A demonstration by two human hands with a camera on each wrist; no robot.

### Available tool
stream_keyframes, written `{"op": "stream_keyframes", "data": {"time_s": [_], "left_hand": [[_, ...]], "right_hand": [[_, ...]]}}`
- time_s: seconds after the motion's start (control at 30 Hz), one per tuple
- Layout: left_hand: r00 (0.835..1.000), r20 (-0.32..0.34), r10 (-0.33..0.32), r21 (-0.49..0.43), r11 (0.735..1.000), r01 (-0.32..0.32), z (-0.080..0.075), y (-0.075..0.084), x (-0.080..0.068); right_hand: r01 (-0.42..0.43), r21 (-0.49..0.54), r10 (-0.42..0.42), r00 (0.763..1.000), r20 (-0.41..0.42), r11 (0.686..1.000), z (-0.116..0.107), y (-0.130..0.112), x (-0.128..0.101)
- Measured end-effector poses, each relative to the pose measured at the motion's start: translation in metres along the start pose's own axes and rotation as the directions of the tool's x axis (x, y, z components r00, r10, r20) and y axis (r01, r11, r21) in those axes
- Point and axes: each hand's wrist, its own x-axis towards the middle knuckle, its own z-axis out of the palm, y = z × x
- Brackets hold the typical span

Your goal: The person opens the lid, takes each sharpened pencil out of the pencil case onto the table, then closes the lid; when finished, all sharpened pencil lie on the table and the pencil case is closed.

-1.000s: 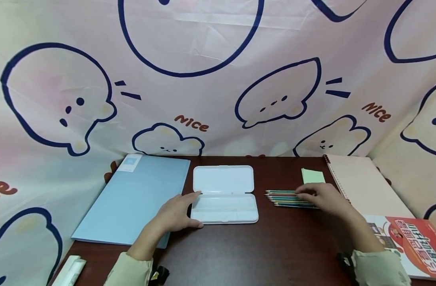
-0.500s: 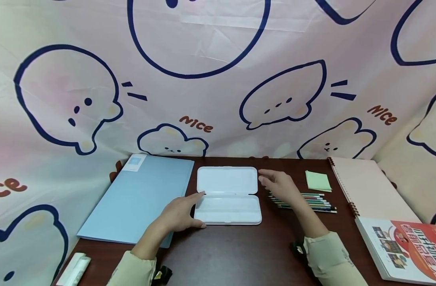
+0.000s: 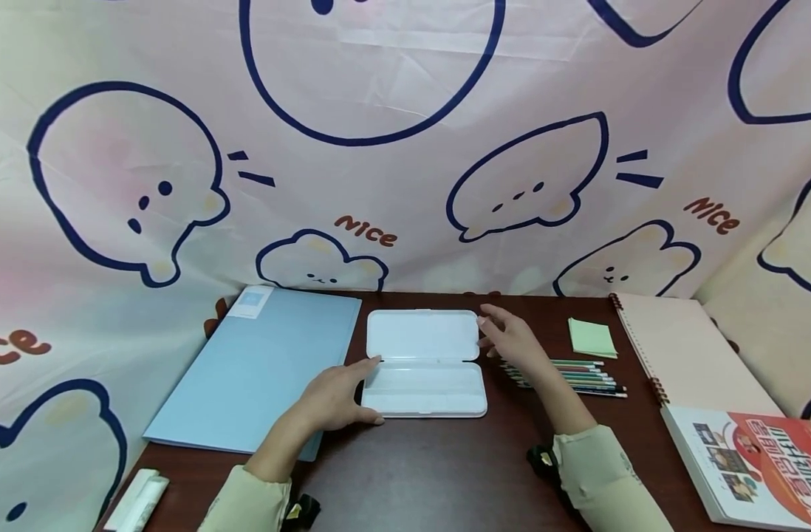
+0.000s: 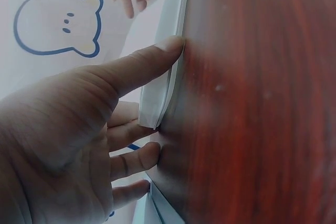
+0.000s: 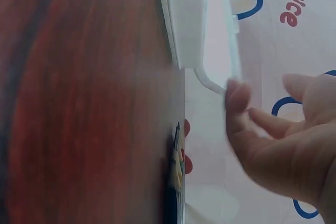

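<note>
A white pencil case (image 3: 424, 388) lies open on the table, its hinged lid (image 3: 422, 335) folded back toward the wall. My left hand (image 3: 329, 399) holds the case's left end, with the thumb at the front corner and the index finger near the hinge. In the left wrist view the thumb (image 4: 144, 64) presses along the case's front side. My right hand (image 3: 515, 341) is at the lid's right edge, fingers loosely bent. The right wrist view has a fingertip (image 5: 239, 94) right at the lid's corner. Several pencils (image 3: 588, 377) lie partly hidden under the right forearm.
A light blue folder (image 3: 266, 362) lies left of the case. Green sticky notes (image 3: 592, 337), a spiral notebook (image 3: 698, 355) and a thick book (image 3: 751, 465) are on the right. A white object (image 3: 137, 501) sits at the near left. Printed cloth stands behind the table.
My right hand has left the pencils and moved left to the lid's right edge, uncovering the sticky notes. The left hand stays on the case. The head view has shifted slightly.
</note>
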Motion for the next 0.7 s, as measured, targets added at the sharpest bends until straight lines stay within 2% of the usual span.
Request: {"op": "stream_keyframes", "data": {"time_s": [0.17, 0.3, 0.47, 0.57, 0.7], "left_hand": [[1.000, 0.002, 0.000, 0.001, 1.000, 0.000, 0.001, 0.001, 0.000], [1.000, 0.018, 0.001, 0.009, 1.000, -0.001, 0.002, 0.001, 0.001], [1.000, 0.027, -0.005, 0.022, 1.000, 0.004, 0.004, 0.000, 0.002], [1.000, 0.016, 0.001, 0.030, 1.000, -0.001, 0.003, -0.001, 0.003], [1.000, 0.009, 0.015, 0.026, 1.000, -0.015, 0.002, -0.001, 0.003]], "right_hand": [[-0.002, -0.070, 0.004, 1.000, 0.020, 0.998, 0.002, 0.001, 0.003], [-0.016, -0.056, 0.015, 1.000, -0.027, 0.998, 0.002, 0.000, -0.001], [0.010, -0.041, -0.013, 0.998, -0.059, 0.999, -0.002, -0.001, -0.011], [0.060, -0.045, -0.060, 0.998, -0.013, 0.997, -0.003, -0.001, -0.015], [0.132, -0.081, -0.123, 0.987, 0.100, 0.988, -0.004, 0.001, -0.019]]}}
